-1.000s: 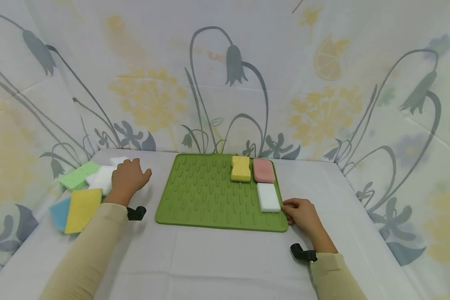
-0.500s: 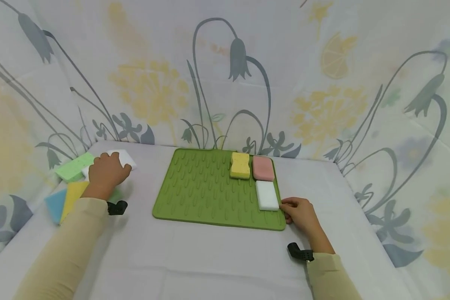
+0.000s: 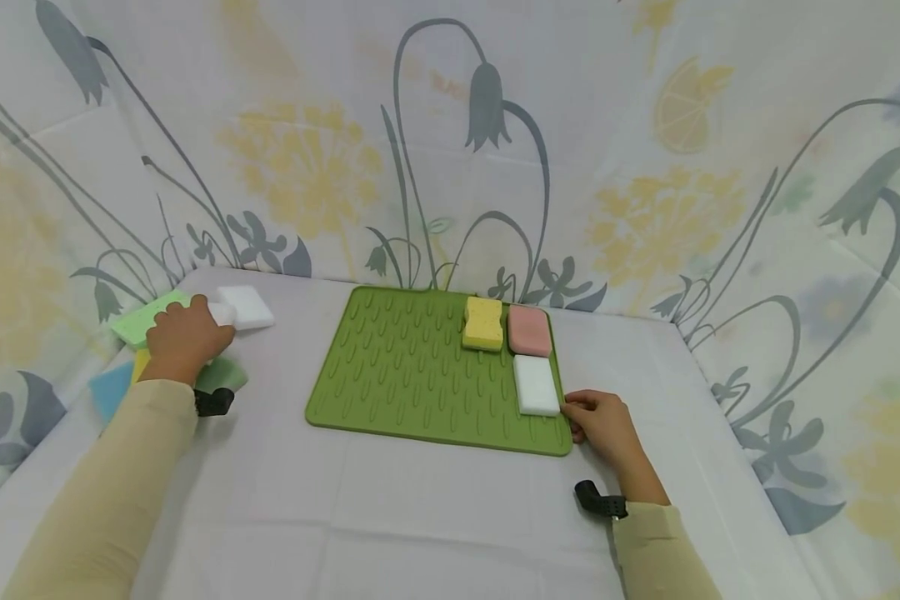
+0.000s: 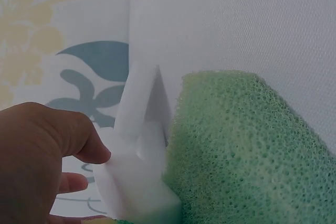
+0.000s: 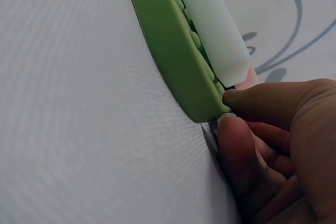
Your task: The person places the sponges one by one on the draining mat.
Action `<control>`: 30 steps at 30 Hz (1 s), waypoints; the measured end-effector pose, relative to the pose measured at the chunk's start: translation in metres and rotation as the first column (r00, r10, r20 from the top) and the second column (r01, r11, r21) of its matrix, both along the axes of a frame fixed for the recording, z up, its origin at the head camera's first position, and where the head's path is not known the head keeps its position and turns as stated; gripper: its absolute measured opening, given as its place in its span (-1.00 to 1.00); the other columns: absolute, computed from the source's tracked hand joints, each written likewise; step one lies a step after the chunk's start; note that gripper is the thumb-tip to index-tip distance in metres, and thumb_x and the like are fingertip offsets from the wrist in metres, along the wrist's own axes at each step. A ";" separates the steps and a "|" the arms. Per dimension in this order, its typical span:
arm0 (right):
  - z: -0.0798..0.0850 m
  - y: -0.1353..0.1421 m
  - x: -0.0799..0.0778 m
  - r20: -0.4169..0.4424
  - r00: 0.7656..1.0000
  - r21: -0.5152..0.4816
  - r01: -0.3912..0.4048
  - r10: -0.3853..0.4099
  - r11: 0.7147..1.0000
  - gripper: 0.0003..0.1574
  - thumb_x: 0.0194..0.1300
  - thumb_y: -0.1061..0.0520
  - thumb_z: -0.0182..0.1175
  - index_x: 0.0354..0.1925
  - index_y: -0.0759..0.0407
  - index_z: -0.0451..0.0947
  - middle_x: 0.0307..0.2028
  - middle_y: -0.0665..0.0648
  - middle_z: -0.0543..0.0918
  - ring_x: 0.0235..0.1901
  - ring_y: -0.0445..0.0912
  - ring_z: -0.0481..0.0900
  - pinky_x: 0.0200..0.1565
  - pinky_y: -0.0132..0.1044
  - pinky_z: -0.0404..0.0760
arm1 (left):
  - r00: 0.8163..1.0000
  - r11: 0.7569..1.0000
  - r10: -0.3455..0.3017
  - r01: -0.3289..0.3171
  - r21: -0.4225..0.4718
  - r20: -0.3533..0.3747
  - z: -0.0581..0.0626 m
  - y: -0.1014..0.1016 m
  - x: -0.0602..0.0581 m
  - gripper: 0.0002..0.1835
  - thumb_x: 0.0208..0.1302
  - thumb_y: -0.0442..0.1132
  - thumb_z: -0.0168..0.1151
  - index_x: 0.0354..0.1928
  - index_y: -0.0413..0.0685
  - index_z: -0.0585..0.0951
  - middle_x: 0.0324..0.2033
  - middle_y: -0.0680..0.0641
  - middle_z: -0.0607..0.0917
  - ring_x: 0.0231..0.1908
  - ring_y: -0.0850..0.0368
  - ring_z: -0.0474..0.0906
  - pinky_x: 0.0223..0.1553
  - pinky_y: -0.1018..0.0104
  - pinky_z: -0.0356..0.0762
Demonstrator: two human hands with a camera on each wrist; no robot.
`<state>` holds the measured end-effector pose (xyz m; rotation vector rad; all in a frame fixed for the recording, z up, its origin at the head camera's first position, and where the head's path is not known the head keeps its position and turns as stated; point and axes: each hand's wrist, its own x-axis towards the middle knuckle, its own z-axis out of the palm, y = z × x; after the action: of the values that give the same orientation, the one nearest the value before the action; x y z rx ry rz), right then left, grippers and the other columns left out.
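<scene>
Floral hanging (image 3: pixel 307 183), pale with grey bellflowers and yellow blooms, stands behind a white-covered table (image 3: pixel 420 517).

Head view: we list one green ribbed mat (image 3: pixel 390 367), lying flat. On its right part we count a yellow sponge (image 3: pixel 483 323), a pink sponge (image 3: pixel 529 331) beside it, and a white slab (image 3: pixel 536 386) just in front of the pink one. Right hand (image 3: pixel 603 429): at the mat's right edge, close to the near corner. Left hand (image 3: pixel 183 337): over a cluster at the table's left, with a white block (image 3: pixel 222 313) at its thumb side, another white piece (image 3: pixel 247 307) beyond, a light green sponge (image 3: pixel 146 319), a blue piece (image 3: pixel 111 389) and a dark green sponge (image 3: pixel 222 375), the last partly hidden.

Left wrist view: we find the thumb touching the white block; whether the other fingers close round it, we cannot tell. Porous green fills the right foreground.

Right wrist view: we record thumb and finger pinching the mat's rim, the white slab lying just past the fingertips.
</scene>
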<state>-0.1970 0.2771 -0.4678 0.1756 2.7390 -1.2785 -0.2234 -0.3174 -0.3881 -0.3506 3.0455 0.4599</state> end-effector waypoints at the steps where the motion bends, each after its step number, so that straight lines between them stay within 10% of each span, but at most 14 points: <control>1: 0.000 0.000 0.000 -0.001 1.000 0.000 0.000 0.000 1.000 -0.57 0.30 0.05 0.25 0.03 0.29 0.60 -0.34 0.14 0.71 -0.58 -0.15 0.60 -0.46 -0.29 0.64 | 1.000 1.000 0.002 -0.002 0.002 0.003 0.000 -0.001 0.000 -0.30 0.20 -0.07 -0.10 0.20 -0.55 0.15 -0.02 -0.67 0.28 -0.03 -0.62 0.22 -0.14 -0.38 0.30; 30: 0.000 0.000 0.000 -0.021 1.000 0.006 0.000 0.000 1.000 -0.59 0.29 0.07 0.24 0.01 0.30 0.60 -0.38 0.12 0.71 -0.58 -0.14 0.59 -0.48 -0.29 0.64 | 1.000 0.999 -0.027 0.027 0.034 -0.014 0.016 0.011 0.004 -0.24 0.25 -0.06 -0.06 0.26 -0.59 0.08 0.05 -0.73 0.20 0.05 -0.68 0.14 -0.09 -0.38 0.31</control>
<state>-0.1973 0.2769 -0.4677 0.1633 2.7599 -1.2798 -0.2192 -0.3061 -0.3718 -0.3054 3.0474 0.5146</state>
